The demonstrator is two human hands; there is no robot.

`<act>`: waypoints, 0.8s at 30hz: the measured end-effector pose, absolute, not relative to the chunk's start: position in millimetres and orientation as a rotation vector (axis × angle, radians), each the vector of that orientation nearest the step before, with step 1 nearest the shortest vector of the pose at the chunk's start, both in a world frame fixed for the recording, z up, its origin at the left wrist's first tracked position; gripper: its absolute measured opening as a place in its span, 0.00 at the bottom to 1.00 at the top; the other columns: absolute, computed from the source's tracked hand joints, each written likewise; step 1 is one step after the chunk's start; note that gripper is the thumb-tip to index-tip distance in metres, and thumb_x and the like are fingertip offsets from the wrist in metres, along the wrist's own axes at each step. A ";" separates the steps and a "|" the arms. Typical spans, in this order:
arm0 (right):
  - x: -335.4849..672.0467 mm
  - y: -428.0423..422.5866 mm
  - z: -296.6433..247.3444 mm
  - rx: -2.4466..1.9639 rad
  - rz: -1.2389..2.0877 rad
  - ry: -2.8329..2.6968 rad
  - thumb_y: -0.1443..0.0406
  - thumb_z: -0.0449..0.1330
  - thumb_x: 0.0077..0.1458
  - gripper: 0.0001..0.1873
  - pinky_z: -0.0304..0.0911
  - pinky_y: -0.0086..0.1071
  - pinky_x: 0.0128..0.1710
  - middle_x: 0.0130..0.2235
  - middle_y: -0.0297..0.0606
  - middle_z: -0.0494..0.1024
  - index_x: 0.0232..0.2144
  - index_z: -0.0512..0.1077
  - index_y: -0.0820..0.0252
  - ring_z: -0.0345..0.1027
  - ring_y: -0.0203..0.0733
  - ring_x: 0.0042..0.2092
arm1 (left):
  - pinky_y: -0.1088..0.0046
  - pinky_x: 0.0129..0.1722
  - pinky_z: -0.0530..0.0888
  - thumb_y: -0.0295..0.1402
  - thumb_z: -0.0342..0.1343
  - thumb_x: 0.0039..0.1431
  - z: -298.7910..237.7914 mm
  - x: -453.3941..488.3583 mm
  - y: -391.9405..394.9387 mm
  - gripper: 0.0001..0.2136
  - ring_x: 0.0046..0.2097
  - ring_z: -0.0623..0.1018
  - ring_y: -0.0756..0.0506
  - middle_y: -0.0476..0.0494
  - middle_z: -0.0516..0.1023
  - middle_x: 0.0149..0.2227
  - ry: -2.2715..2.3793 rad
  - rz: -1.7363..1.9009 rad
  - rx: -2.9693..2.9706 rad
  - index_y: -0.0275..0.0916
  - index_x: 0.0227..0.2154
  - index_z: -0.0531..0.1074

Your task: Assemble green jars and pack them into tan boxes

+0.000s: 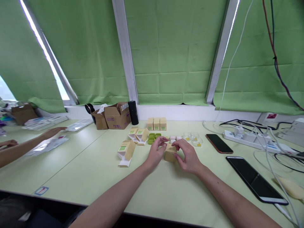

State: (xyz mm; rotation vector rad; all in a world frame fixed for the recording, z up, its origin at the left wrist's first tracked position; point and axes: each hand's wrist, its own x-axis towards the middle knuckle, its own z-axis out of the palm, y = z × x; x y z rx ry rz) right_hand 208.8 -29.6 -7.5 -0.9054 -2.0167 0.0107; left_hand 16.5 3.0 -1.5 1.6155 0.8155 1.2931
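One box (pixel 170 155) in the pinch of the right hand (pixel 188 155), left hand (pixel 155 153) half-open at its edge

Lt-grn table (pixel 90 183): 3 closed kraft boxes (pixel 156 123) at back, open boxes (pixel 129 149) L of ctr, blk-screen phone (pixel 218 143) + pwr strip (pixel 230 136) R; far-L sheets (pixel 51 144) blurry, prob. paper.

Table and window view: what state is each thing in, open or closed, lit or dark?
Small box, held by the right hand, top seemingly closed
Three boxes behind, upright, side by side
Three cartons at left, open, flaps out
Cardboard box, open
Black cylinder, upright
Phone, screen dark
Larger device, screen dark
Power strip, plugs inserted
Green blinds, lowered
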 end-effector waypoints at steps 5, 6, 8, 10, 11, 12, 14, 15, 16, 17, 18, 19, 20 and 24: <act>209.9 -25.0 -11.6 -1.018 0.020 -1.937 0.74 0.56 0.49 0.22 0.62 0.38 0.39 0.37 0.37 0.70 0.47 0.66 0.54 0.66 0.46 0.39 | 0.61 0.55 0.70 0.31 0.55 0.61 -2.4 15.8 3.9 0.09 0.55 0.77 0.40 0.37 0.80 0.48 0.840 1.318 1.587 0.40 0.44 0.70; 209.9 -23.7 -13.0 -1.057 0.018 -1.911 0.74 0.55 0.50 0.22 0.62 0.38 0.39 0.38 0.37 0.71 0.47 0.66 0.54 0.66 0.46 0.39 | 0.62 0.54 0.71 0.30 0.55 0.61 -2.8 15.7 4.3 0.09 0.55 0.77 0.40 0.37 0.80 0.48 0.843 1.317 1.583 0.40 0.44 0.70; 209.1 -21.7 -15.0 -1.169 0.021 -1.869 0.73 0.54 0.52 0.22 0.61 0.36 0.38 0.38 0.37 0.71 0.49 0.66 0.54 0.67 0.46 0.39 | 0.63 0.50 0.72 0.30 0.55 0.60 -3.5 15.8 4.9 0.09 0.54 0.77 0.40 0.37 0.80 0.48 0.848 1.315 1.576 0.40 0.44 0.70; 207.4 -20.9 -14.9 -1.337 0.047 -1.836 0.72 0.54 0.54 0.21 0.58 0.34 0.36 0.38 0.36 0.73 0.50 0.64 0.54 0.68 0.44 0.39 | 0.65 0.43 0.74 0.30 0.55 0.59 -3.9 16.2 5.4 0.09 0.49 0.79 0.41 0.37 0.80 0.47 0.855 1.322 1.567 0.40 0.43 0.70; 206.5 -20.8 -14.1 -1.436 0.068 -1.825 0.72 0.54 0.56 0.20 0.56 0.32 0.34 0.37 0.35 0.73 0.51 0.64 0.54 0.68 0.43 0.38 | 0.66 0.40 0.74 0.30 0.54 0.59 -3.9 16.3 5.8 0.09 0.46 0.79 0.42 0.38 0.80 0.46 0.864 1.327 1.560 0.40 0.42 0.70; 205.6 -20.8 -13.0 -1.533 0.093 -1.821 0.72 0.53 0.57 0.20 0.54 0.31 0.32 0.37 0.34 0.74 0.51 0.63 0.54 0.68 0.43 0.37 | 0.67 0.38 0.74 0.30 0.54 0.59 -4.0 16.3 6.2 0.08 0.43 0.79 0.42 0.38 0.80 0.45 0.880 1.336 1.557 0.40 0.42 0.70; 204.5 -21.2 -10.4 -1.704 0.144 -1.841 0.72 0.53 0.57 0.19 0.48 0.30 0.30 0.35 0.33 0.75 0.51 0.62 0.53 0.69 0.42 0.35 | 0.67 0.37 0.73 0.29 0.53 0.59 -3.8 15.6 6.9 0.08 0.43 0.79 0.42 0.38 0.80 0.44 0.930 1.362 1.580 0.40 0.41 0.69; 204.3 -21.4 -9.2 -1.774 0.169 -1.864 0.72 0.54 0.57 0.19 0.46 0.31 0.29 0.35 0.33 0.76 0.50 0.62 0.53 0.69 0.42 0.35 | 0.66 0.39 0.73 0.29 0.52 0.59 -3.6 14.8 6.9 0.08 0.44 0.79 0.42 0.39 0.80 0.44 0.961 1.380 1.615 0.40 0.41 0.69; 204.2 -21.6 -8.4 -1.833 0.193 -1.896 0.72 0.54 0.56 0.19 0.45 0.31 0.29 0.35 0.33 0.77 0.49 0.62 0.53 0.70 0.43 0.35 | 0.65 0.41 0.73 0.28 0.52 0.59 -3.2 13.9 6.6 0.08 0.46 0.79 0.42 0.39 0.80 0.44 0.991 1.395 1.669 0.41 0.41 0.70; 204.2 -21.9 -7.8 -1.885 0.216 -1.929 0.72 0.55 0.55 0.19 0.44 0.31 0.29 0.36 0.34 0.78 0.49 0.62 0.53 0.71 0.43 0.35 | 0.64 0.44 0.73 0.28 0.52 0.59 -2.5 12.9 5.9 0.08 0.48 0.79 0.41 0.40 0.80 0.45 1.018 1.402 1.744 0.41 0.42 0.70; 204.3 -22.2 -7.4 -1.925 0.234 -1.959 0.72 0.56 0.54 0.19 0.43 0.32 0.29 0.36 0.35 0.79 0.48 0.62 0.53 0.71 0.44 0.35 | 0.62 0.48 0.72 0.27 0.52 0.59 -1.5 11.9 4.6 0.09 0.49 0.78 0.41 0.40 0.80 0.46 1.044 1.398 1.836 0.41 0.43 0.70; 204.3 -22.5 -7.2 -1.951 0.247 -1.987 0.72 0.56 0.53 0.20 0.43 0.32 0.29 0.36 0.36 0.80 0.47 0.63 0.53 0.72 0.45 0.36 | 0.60 0.51 0.71 0.27 0.52 0.59 -0.2 11.2 2.8 0.11 0.49 0.77 0.41 0.41 0.79 0.47 1.065 1.384 1.936 0.42 0.44 0.71; 204.3 -22.9 -7.1 -1.965 0.254 -2.009 0.72 0.57 0.52 0.20 0.43 0.32 0.29 0.37 0.36 0.80 0.47 0.63 0.53 0.73 0.45 0.36 | 0.58 0.54 0.70 0.28 0.53 0.59 1.3 10.7 0.6 0.12 0.50 0.76 0.41 0.41 0.78 0.49 1.083 1.360 2.036 0.42 0.46 0.71; 204.0 -24.0 -6.8 -1.960 0.254 -2.053 0.71 0.57 0.52 0.17 0.43 0.33 0.29 0.37 0.37 0.80 0.45 0.64 0.53 0.74 0.47 0.37 | 0.51 0.61 0.65 0.30 0.57 0.58 9.1 12.1 -8.4 0.20 0.60 0.68 0.36 0.39 0.74 0.56 1.116 1.164 2.339 0.44 0.54 0.68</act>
